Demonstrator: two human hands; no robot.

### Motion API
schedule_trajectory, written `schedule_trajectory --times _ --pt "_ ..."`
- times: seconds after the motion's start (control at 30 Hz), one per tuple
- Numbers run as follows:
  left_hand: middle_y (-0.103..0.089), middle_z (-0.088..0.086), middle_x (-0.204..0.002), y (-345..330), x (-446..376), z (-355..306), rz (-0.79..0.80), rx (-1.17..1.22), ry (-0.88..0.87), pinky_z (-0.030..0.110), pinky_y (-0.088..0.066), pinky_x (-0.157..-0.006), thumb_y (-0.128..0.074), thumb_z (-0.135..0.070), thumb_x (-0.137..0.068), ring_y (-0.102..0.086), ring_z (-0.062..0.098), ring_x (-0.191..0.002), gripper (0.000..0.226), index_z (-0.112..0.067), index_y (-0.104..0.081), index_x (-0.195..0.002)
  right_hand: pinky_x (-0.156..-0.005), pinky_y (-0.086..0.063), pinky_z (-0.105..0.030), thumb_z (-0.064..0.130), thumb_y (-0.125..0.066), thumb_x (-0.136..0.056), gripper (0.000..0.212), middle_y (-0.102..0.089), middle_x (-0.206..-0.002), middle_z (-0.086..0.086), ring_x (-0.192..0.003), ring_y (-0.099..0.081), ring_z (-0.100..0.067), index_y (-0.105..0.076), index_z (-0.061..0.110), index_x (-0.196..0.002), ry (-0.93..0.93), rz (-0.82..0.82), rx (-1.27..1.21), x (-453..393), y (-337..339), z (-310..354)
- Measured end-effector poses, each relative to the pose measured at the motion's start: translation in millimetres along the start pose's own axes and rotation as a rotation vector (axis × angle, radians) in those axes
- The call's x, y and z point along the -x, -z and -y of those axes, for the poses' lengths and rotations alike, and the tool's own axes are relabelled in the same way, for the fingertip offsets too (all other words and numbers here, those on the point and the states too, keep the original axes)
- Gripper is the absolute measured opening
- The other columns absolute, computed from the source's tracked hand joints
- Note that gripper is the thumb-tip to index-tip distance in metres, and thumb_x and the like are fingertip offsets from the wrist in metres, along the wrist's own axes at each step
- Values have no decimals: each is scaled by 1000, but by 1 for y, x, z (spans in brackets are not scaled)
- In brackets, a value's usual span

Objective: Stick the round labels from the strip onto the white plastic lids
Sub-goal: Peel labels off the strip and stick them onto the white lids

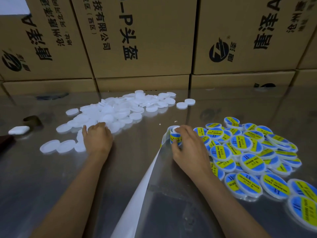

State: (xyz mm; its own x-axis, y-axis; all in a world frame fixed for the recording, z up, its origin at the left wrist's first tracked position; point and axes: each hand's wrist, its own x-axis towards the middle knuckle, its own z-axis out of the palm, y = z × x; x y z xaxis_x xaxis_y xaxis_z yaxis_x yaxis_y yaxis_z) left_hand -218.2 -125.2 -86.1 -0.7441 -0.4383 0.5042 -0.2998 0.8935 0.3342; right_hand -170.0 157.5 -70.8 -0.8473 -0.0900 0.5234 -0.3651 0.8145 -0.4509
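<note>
Meanwhile, left hand [97, 138] reached into the heap of white lids [113, 112], fingertips hidden among them, grip unclear, right hand [187, 145] fingers curled round the label roll [175, 136], spent backing strip [145, 182] trailing toward the viewer, labelled lids [248, 157] piled just right.

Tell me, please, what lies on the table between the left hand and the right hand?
In the head view, bare reflective table separates the left hand from the right hand. Only the white backing strip, trailing from the roll the right hand grips, crosses nearer the camera.
</note>
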Motion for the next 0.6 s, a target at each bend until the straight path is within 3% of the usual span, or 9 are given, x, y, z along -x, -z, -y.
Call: schedule_trajectory --times 0.1,0.2,0.3,0.4,0.5,0.6 --pt "-71 27 -104 2 2 0 -71 57 23 45 -12 -123 -48 -7 -97 -62 42 -108 30 2 -67 -119 -84 -47 -40 12 -56 -87 27 -60 -120 0 -103 -57 -27 -58 11 -114 2 6 -66 -1 0 0" --pt "-71 28 -101 6 6 -1 -148 131 16 48 -24 -118 -54 -5 -95 -62 45 -103 27 3 -69 -116 -80 -49 -42 11 -55 -88 30 -62 -115 -2 -98 -60 -30 -55 13 -118 -24 22 -118 0 -1 -2" --pt "-72 25 -106 12 12 -5 -185 255 7 49 -45 -97 -58 -10 -96 -64 45 -100 26 -1 -70 -117 -78 -50 -40 11 -53 -90 33 -64 -116 -5 -94 -61 -30 -53 15 -122 -50 49 -143 -2 -3 -7" --pt "-71 13 -103 20 24 -18 -128 462 -4 35 -45 -77 -52 -28 -103 -64 32 -90 23 -11 -64 -113 -87 -47 -37 7 -54 -89 26 -58 -131 -3 -108 -57 -26 -57 11 -114 -6 -45 -162 -3 -2 -6" --pt "-66 1 -89 27 42 -47 -28 641 -44 29 -44 -65 -48 -34 -104 -62 15 -75 18 -18 -56 -103 -77 -46 -35 13 -55 -91 6 -58 -105 3 -94 -55 -18 -59 14 -96 9 -174 -187 -3 0 0" --pt "-66 4 -92 31 60 -85 155 1076 107 27 -58 -56 -48 -14 -105 -72 16 -69 7 -10 -53 -102 -65 -47 -41 26 -53 -95 19 -62 -72 4 -70 -58 -20 -57 14 -81 -83 -91 -265 -2 -5 7"
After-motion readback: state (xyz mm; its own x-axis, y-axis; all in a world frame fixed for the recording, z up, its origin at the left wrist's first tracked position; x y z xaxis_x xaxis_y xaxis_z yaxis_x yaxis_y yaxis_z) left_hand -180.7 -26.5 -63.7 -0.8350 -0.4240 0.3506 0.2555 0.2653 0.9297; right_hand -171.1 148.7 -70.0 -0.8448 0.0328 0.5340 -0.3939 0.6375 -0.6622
